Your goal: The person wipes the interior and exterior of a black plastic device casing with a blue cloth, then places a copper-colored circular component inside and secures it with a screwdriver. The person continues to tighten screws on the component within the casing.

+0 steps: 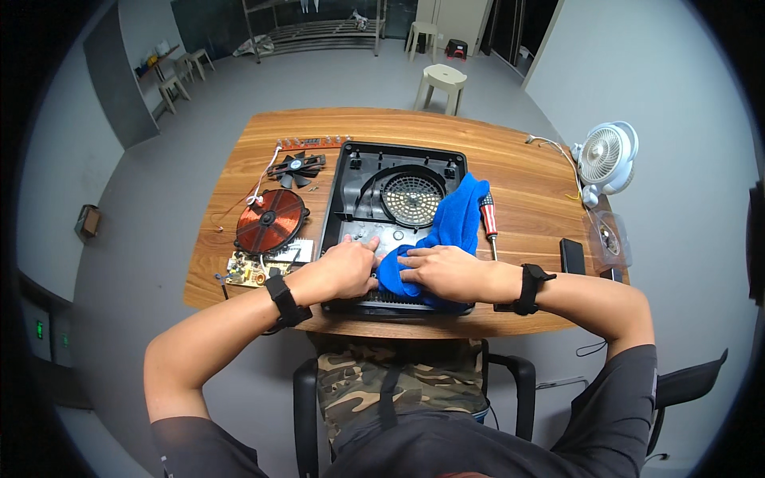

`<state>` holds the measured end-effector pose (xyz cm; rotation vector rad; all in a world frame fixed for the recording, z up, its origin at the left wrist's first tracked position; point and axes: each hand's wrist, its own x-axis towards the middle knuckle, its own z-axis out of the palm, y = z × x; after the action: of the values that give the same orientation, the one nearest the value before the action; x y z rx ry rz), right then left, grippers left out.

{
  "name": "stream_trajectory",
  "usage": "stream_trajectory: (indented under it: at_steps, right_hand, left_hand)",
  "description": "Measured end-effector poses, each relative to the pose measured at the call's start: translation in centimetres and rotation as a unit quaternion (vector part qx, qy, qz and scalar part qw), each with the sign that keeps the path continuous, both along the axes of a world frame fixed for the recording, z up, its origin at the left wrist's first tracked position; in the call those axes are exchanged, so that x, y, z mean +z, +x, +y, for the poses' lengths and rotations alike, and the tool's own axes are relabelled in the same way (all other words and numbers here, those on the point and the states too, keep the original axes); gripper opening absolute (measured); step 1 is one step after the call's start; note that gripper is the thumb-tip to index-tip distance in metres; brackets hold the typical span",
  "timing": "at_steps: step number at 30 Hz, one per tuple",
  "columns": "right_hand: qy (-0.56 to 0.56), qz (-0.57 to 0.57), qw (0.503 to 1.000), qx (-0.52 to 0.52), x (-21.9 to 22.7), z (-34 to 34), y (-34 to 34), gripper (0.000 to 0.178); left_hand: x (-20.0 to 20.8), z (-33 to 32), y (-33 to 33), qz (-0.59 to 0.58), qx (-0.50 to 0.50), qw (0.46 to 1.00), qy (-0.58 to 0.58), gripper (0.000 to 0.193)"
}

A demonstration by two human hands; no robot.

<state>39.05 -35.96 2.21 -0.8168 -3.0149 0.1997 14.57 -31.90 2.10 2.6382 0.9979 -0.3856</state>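
Observation:
A black plastic induction cooker housing [362,199] lies with its inside facing up on the wooden table, a round vent grille in its far part. My right hand [442,269] presses a bunched blue cloth [458,215] onto the near part of the housing; its fingers are bent over the cloth. The cloth's loose end drapes over the housing's right edge. My left hand [344,267] rests on the near left part of the housing, fingers stretched out and apart, beside the cloth. What lies beneath both palms is hidden.
Left of the housing are a copper coil [271,221], a black fan [296,167], a circuit board [247,269] and a narrow button board [311,143]. To the right lie a screwdriver [489,215], a black phone [571,256], a clear plastic box [610,239] and a white fan [606,159].

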Motion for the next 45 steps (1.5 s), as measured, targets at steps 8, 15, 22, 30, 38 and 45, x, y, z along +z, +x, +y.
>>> stream_trajectory:
  at_steps: [8,15,22,30,38,45]
  right_hand:
    - [-0.108,-0.102,0.983,-0.109,2.0,-0.3,-0.4,0.036]
    - [-0.070,-0.045,0.996,-0.009,0.8,-0.5,1.3,0.041]
    - [-0.066,-0.054,0.996,-0.021,-0.1,-0.3,1.0,0.039]
    - [-0.079,-0.056,0.995,-0.028,0.3,-0.2,1.2,0.045]
    - [-0.114,0.009,0.993,-0.006,2.2,0.9,0.5,0.038]
    - [-0.025,0.090,0.995,0.043,4.6,2.6,-5.4,0.033]
  left_hand:
    - [0.5,-0.1,0.0,-0.004,-0.002,1.000,0.004,0.051]
    - [0.2,0.0,0.0,0.009,-0.011,1.000,0.001,0.059]
    - [4.3,1.6,-1.1,-0.014,0.048,0.994,-0.093,0.060]
    - [5.6,1.4,-5.2,-0.032,0.234,0.969,0.075,0.045]
    - [3.9,3.3,-4.6,-0.029,0.226,0.974,0.002,0.025]
    - [3.3,3.9,-4.9,-0.023,0.260,0.964,-0.043,0.023]
